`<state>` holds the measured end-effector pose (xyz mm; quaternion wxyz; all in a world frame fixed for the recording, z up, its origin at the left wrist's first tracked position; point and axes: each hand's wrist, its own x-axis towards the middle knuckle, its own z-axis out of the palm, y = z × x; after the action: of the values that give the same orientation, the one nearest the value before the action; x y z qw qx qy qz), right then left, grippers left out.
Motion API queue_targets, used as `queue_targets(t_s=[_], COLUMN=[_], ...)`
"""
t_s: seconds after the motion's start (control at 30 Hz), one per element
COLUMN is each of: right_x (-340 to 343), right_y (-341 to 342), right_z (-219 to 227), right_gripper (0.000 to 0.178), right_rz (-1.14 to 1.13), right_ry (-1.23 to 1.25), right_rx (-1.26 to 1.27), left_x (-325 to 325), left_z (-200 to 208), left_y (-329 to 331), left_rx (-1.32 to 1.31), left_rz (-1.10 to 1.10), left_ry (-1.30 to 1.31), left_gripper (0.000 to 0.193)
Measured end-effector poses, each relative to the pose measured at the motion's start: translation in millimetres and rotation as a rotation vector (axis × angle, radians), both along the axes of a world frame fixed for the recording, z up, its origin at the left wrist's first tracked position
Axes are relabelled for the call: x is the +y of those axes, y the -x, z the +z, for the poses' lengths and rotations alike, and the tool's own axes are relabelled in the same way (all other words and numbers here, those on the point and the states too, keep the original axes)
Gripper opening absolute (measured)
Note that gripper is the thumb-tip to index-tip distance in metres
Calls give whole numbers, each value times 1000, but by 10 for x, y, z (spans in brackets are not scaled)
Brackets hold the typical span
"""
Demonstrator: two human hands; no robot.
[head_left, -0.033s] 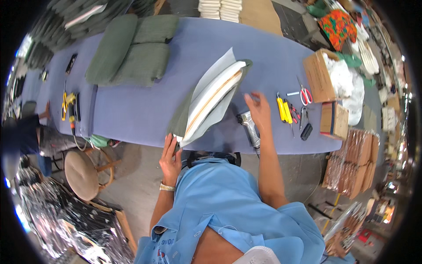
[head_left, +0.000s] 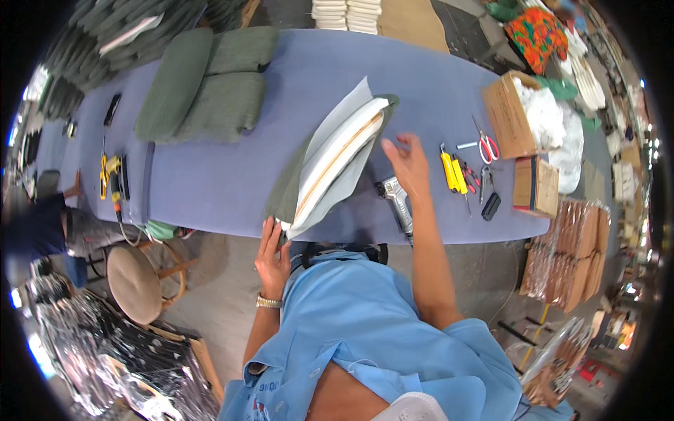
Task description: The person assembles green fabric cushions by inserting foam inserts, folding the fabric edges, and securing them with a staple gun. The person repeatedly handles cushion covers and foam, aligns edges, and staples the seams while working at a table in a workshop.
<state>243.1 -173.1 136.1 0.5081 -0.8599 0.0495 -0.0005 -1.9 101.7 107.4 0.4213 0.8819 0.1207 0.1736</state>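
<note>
A long flat cushion (head_left: pixel 330 161), white foam with a tan stripe, lies diagonally on the blue table (head_left: pixel 232 182), partly wrapped in a dark green cover with pale lining. My left hand (head_left: pixel 272 252) grips the cushion's near end at the table's front edge. My right hand (head_left: pixel 407 165) is stretched out over the table just right of the cushion, fingers apart and holding nothing. A grey pneumatic staple gun (head_left: pixel 397 202) lies just below that hand, near the front edge.
Finished green cushions (head_left: pixel 210 84) lie at the back left. Yellow-handled tools (head_left: pixel 453 172), red scissors (head_left: pixel 486 146) and open cardboard boxes (head_left: pixel 507 116) sit to the right. A yellow power tool (head_left: pixel 109 175) lies at far left. A round stool (head_left: pixel 137 277) and another person (head_left: pixel 42 224) are left of me.
</note>
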Motion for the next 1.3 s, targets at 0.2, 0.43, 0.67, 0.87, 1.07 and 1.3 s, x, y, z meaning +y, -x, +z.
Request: queue_targets(t_s=[0.2,0.43,0.67,0.87,1.07,1.3], right_x=[96,-117,-242,-343,-435,-332], right_y=[-720,-810,-92,129,2,5], right_z=[-148,-343,-542,-366,-373,87], right_gripper=[43,28,26,34,23,16], right_rz=[-47,-135,111,-74,-22,-103], right_ry=[193,-568,-878,-856,-591,-188], right_rx=[-127,153,200,231,188,-130], left_x=[-163,-76,32,-68,-816,-1548], left_z=[-169,6,699,1366,1715,646], left_y=[-36,-405,102,-441,-1967,-2733], left_rx=[24,492,617,912,160,46], left_rz=[-29,-115,-284,-540,-529,-736], left_ry=[-157,-414,-51,-313,-218,-256], left_gripper=[64,76,91,64,54,43])
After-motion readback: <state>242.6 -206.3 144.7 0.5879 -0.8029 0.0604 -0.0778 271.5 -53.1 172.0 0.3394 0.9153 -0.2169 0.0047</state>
